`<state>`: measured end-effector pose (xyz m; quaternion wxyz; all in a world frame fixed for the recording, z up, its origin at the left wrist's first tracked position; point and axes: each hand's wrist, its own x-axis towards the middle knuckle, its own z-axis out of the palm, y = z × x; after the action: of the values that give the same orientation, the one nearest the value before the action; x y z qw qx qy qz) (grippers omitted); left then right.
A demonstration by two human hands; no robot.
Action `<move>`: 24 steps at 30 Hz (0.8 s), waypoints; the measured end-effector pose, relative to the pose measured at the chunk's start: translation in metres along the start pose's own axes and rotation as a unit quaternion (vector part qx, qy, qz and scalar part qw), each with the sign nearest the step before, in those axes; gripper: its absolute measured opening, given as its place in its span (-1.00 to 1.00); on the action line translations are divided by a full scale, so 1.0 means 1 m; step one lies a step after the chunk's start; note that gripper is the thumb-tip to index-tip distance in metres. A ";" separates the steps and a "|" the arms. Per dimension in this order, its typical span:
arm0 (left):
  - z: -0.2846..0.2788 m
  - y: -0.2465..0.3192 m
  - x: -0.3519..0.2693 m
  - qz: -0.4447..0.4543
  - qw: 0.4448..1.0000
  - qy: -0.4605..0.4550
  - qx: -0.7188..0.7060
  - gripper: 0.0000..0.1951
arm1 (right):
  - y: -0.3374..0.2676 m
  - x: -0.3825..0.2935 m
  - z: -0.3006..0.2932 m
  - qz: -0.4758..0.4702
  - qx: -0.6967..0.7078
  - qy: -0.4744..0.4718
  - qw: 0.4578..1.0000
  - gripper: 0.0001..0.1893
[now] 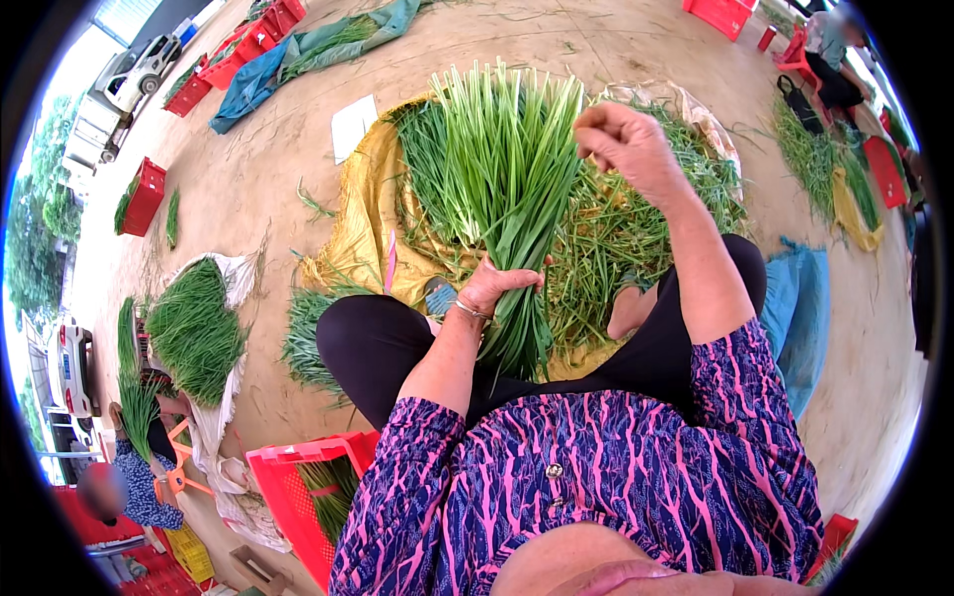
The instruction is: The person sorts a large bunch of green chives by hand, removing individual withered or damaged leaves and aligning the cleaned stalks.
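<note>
My left hand (501, 284) grips a thick bunch of green chives (514, 164) around its leafy part. Pale cut stem ends fan out away from me, while darker leaf tips hang towards my lap. Just right of the stem ends, my right hand (626, 149) is raised with bent fingers; whether a thin blade is pinched there I cannot tell. Behind the held bunch, more chives (425, 164) lie on a yellow woven sack (365, 201). Loose, tangled leaves (618, 253) cover the ground between my legs and to the right.
Beside my left hip stands a red plastic crate (291, 477) containing chives. A chive heap (195, 328) lies on white sacking at left, near a seated person (145, 477). Another person (831, 59) sits far right. Blue sacking (801, 320) lies by my right knee; a white sheet (353, 127) lies ahead.
</note>
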<state>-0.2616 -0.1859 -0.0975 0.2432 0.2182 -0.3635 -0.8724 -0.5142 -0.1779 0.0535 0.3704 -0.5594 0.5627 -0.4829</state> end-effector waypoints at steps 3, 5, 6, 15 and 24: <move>0.001 0.000 0.000 0.001 0.999 0.012 0.033 -0.45 | 0.018 0.005 0.022 -0.052 -0.228 0.038 0.971 -0.69; 0.004 0.001 0.002 0.000 0.999 0.010 0.046 -0.45 | 0.033 0.009 0.019 -0.111 -0.338 0.038 0.934 -0.75; 0.005 0.002 0.001 -0.003 0.999 0.008 0.049 -0.45 | 0.037 0.009 0.022 -0.138 -0.364 0.057 0.920 -0.78; 0.007 0.002 -0.004 0.018 0.997 0.031 0.067 -0.45 | 0.010 0.002 0.007 0.027 -0.132 -0.027 0.991 -0.80; 0.002 -0.004 -0.001 -0.009 0.996 0.040 0.077 -0.42 | 0.002 -0.006 0.041 0.035 -0.067 -0.129 0.989 -0.81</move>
<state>-0.2629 -0.1819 -0.0985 0.2327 0.2745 -0.4175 -0.8344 -0.4748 -0.1772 0.0400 0.4182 -0.6206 0.5606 -0.3546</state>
